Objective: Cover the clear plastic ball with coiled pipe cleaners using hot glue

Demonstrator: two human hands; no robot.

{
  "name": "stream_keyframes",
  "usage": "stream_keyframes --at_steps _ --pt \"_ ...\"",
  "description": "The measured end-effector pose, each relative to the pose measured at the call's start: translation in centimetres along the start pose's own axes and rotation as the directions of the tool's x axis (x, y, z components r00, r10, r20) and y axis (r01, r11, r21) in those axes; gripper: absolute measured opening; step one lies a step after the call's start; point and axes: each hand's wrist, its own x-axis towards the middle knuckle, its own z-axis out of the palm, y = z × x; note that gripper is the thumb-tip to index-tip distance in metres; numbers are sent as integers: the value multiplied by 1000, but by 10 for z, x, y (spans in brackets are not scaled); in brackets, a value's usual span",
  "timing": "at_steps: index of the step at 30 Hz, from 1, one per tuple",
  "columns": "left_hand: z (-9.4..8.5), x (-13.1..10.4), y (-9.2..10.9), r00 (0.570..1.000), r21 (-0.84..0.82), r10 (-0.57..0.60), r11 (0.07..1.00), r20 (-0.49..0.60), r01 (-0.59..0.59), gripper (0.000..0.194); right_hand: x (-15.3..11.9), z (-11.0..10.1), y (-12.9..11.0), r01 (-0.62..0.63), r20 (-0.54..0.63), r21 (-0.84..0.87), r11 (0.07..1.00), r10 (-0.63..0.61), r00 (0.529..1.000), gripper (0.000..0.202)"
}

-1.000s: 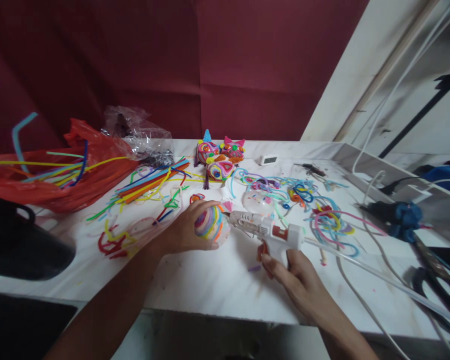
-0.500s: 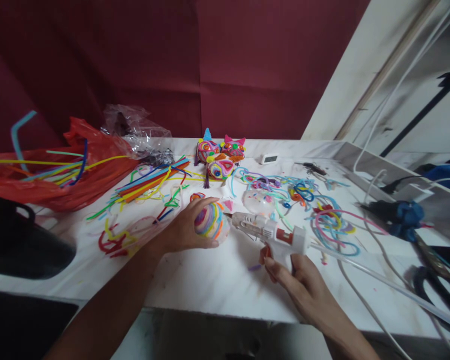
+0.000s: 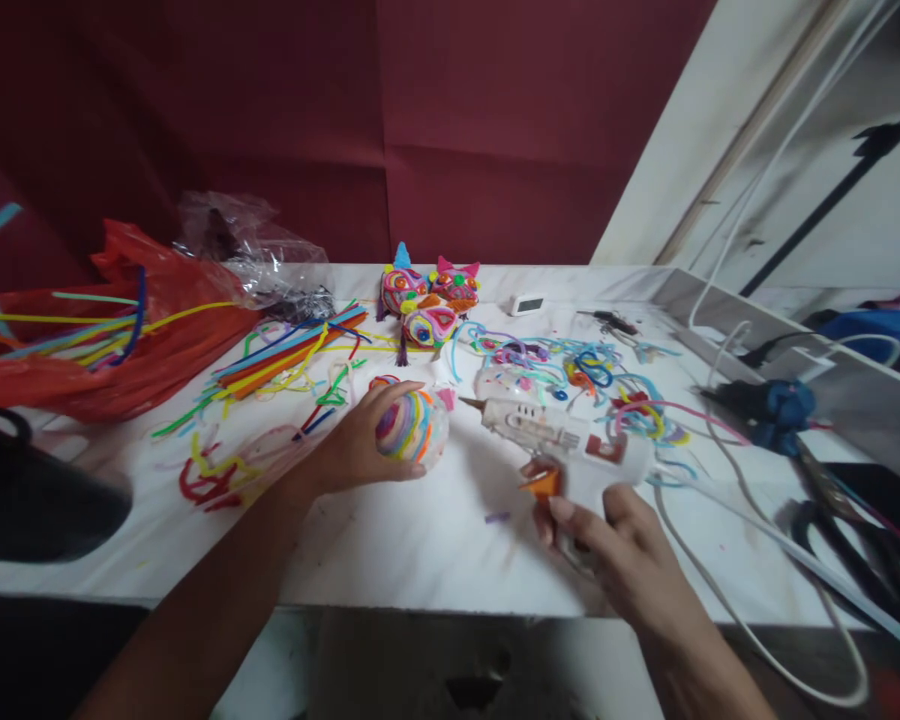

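Observation:
My left hand (image 3: 360, 445) is wrapped round a ball (image 3: 411, 428) covered partly in coloured stripes of pipe cleaner; its right side looks clear and bare. In my right hand (image 3: 607, 535) is a white hot glue gun (image 3: 562, 435) with an orange trigger, its grip inside my fingers. The nozzle points left toward the ball, with a gap between them. A glue stick (image 3: 765, 525) runs out of the gun's back. Behind the ball lies a small pink piece (image 3: 446, 399). A purple scrap (image 3: 497, 517) rests on the table below the gun.
Several finished striped balls with ears (image 3: 429, 322) stand at the back. Pipe cleaners (image 3: 292, 355) lie left, beside a red plastic bag (image 3: 195, 350). Loose coloured strands (image 3: 592, 368) spread to the right. A black container (image 3: 45, 490) stands left; scissors (image 3: 847, 540) and a cable (image 3: 690, 570) lie right.
The glue gun has moved right and back, so its nozzle is now farther from the ball. My left hand still holds the ball. The whole view has shifted slightly.

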Motion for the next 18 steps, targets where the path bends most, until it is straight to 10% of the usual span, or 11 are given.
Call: stream_keyframes --at_steps 4,11,18 --pt "-1 3 -1 1000 6 10 1000 -14 -10 94 11 -16 0 -77 -53 170 982 87 995 71" --pt "3 5 -4 1000 53 2 999 23 -4 96 32 -47 4 -202 -62 -319 926 192 979 58" --pt "6 5 -5 999 52 3 999 51 -5 94 54 -52 12 -51 6 -613 789 69 998 61"
